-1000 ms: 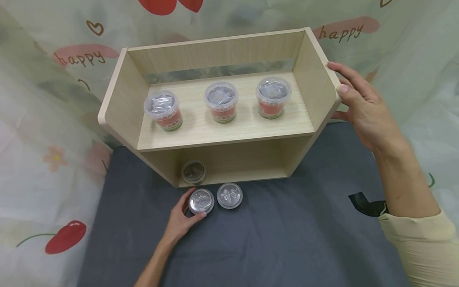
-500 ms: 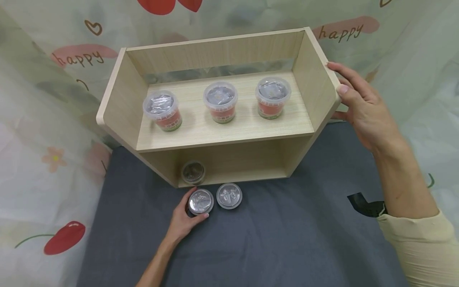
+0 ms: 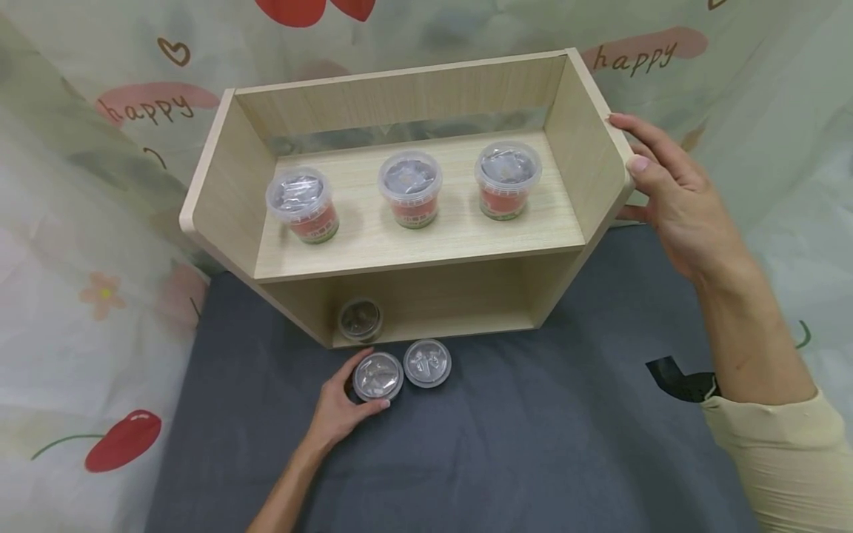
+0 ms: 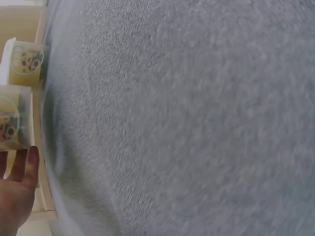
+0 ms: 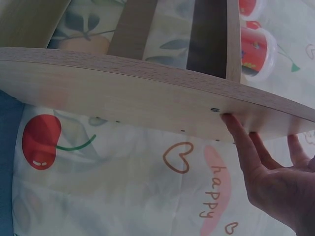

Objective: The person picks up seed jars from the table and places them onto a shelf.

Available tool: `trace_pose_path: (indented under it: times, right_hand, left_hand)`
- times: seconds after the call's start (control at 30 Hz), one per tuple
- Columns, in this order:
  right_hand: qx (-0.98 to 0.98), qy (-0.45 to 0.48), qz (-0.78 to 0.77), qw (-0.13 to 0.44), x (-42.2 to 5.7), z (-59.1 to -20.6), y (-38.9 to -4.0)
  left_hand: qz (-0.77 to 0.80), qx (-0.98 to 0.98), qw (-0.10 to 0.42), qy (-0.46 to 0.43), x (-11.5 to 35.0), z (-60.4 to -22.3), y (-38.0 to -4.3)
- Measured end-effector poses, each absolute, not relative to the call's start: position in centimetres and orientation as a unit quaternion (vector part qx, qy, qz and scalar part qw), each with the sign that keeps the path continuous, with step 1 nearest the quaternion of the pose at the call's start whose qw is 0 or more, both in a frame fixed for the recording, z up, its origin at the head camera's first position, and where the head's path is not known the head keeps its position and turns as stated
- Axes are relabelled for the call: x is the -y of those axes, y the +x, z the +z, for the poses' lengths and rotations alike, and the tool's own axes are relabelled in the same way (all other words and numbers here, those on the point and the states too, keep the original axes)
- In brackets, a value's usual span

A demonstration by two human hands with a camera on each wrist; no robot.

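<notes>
In the head view, my left hand (image 3: 336,409) grips a clear-lidded plastic tub (image 3: 378,376) at the front of the shelf unit, thumb on the near side and fingers on the far side. The left wrist view shows this tub (image 4: 10,118) partly, pale yellow with a round label. Close to its right stands a second lidded tub (image 3: 427,363). My right hand (image 3: 686,200) rests against the right side panel of the wooden shelf unit (image 3: 420,259). In the right wrist view, straight fingertips of my right hand (image 5: 275,172) touch the panel's outer face (image 5: 147,110).
Three red lidded tubs, at the left (image 3: 303,203), middle (image 3: 410,189) and right (image 3: 509,181), stand on the upper shelf. Another tub (image 3: 360,320) sits at the lower compartment's left. Grey cloth (image 3: 506,444) covers the table, with a printed curtain (image 3: 67,296) behind and beside it.
The tub in my left hand has shifted slightly to the right, closer to the neighbouring tub. My right hand stays at the side panel, and the shelf unit has not visibly moved.
</notes>
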State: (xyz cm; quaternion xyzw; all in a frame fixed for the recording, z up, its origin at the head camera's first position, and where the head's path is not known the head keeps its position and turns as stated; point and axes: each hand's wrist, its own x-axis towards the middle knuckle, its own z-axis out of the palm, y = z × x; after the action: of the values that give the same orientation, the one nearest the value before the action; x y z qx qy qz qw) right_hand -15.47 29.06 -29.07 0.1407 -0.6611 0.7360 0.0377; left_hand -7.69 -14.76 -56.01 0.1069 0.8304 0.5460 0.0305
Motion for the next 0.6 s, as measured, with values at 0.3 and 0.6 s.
trace_pose_path:
  times: [0.3, 0.6]
  right_hand:
    - [0.659, 0.145, 0.737, 0.039, -29.2, -29.1, -15.5]
    - [0.66, 0.145, 0.737, 0.039, -29.1, -29.2, -15.5]
  left_hand:
    - [0.524, -0.832, -0.008, 0.179, 14.3, -52.4, -8.0]
    - [0.506, -0.842, 0.017, 0.187, 13.4, -50.2, -8.5]
